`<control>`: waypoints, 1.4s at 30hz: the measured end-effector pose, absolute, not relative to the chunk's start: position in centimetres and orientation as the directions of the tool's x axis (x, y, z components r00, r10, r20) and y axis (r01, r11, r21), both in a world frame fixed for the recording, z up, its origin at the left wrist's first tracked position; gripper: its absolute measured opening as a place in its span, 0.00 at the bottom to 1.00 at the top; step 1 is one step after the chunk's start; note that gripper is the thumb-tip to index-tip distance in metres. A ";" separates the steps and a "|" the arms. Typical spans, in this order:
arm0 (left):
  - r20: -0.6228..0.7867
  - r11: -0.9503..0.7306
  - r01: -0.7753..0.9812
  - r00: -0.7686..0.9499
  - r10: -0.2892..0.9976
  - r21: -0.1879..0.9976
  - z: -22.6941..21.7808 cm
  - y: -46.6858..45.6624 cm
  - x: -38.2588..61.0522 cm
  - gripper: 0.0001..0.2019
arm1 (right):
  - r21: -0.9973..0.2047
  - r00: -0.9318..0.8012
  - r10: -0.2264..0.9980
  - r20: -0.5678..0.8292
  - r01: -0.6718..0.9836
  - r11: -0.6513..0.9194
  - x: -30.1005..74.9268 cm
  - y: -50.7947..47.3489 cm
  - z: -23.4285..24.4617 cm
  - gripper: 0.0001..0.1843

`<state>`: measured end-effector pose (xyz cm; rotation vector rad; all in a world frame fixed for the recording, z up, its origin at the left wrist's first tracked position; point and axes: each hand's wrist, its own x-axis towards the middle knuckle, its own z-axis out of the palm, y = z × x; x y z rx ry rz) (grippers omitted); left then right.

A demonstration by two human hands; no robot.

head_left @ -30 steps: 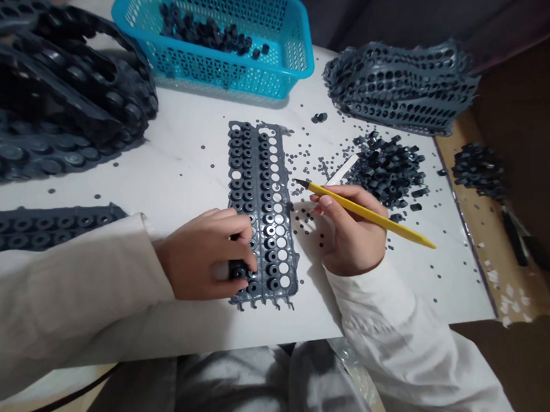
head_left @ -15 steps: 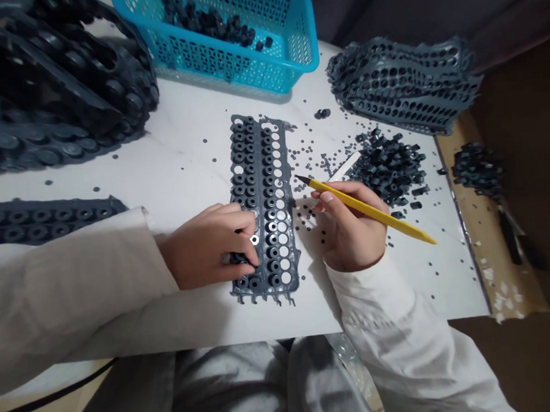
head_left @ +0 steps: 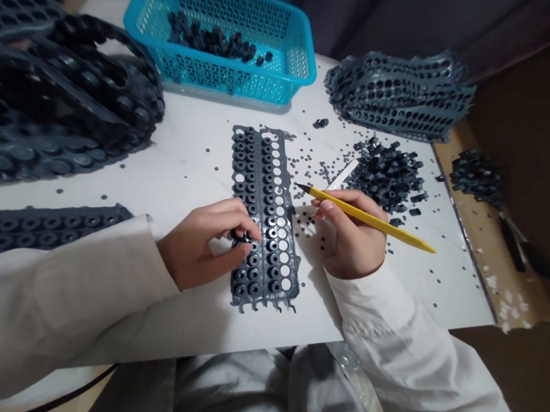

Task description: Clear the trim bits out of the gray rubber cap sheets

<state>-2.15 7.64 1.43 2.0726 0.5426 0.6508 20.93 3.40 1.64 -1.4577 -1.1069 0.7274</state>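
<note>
A dark grey molded rubber sheet (head_left: 259, 198) lies on the white table, with rows of ring-shaped pieces and a column of bare round holes along its right side. My left hand (head_left: 206, 244) reaches over its left edge, thumb and forefinger bent together around the rings; the other fingertips are partly hidden. My right hand (head_left: 357, 232) is closed on a yellow pencil-like tool (head_left: 376, 221) with a dark pointed tip. That tip points left, just beside the sheet's right edge and apart from my left hand.
A blue basket (head_left: 301, 58) holding loose dark pieces stands at the back. Right of the sheet are a pile of small dark pieces (head_left: 391, 174), a white stick (head_left: 342, 175) and scattered bits. More molded rubber (head_left: 400, 98) sits at back right, and a large heap (head_left: 58, 115) at left.
My left hand has shifted slightly up along the sheet, and its thumb and forefinger have spread a little. My right hand keeps its grip on the yellow tool. The view has tilted slightly.
</note>
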 end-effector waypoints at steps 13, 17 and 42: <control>0.254 -0.895 0.082 0.944 0.210 0.437 0.1 5.7 -1.6 0.08 | -0.987 0.379 0.922 0.072 0.161 0.010 20.8 3.2 2.0 0.04; 0.385 -0.905 0.071 0.889 0.249 0.420 0.1 4.7 -1.6 0.09 | -0.990 0.380 0.924 0.050 0.144 -0.005 20.8 2.9 1.8 0.04; 0.104 -0.397 0.686 0.428 0.898 0.610 1.2 14.0 -2.4 0.09 | -0.961 0.356 0.909 -0.216 0.088 -0.262 20.2 2.4 2.1 0.07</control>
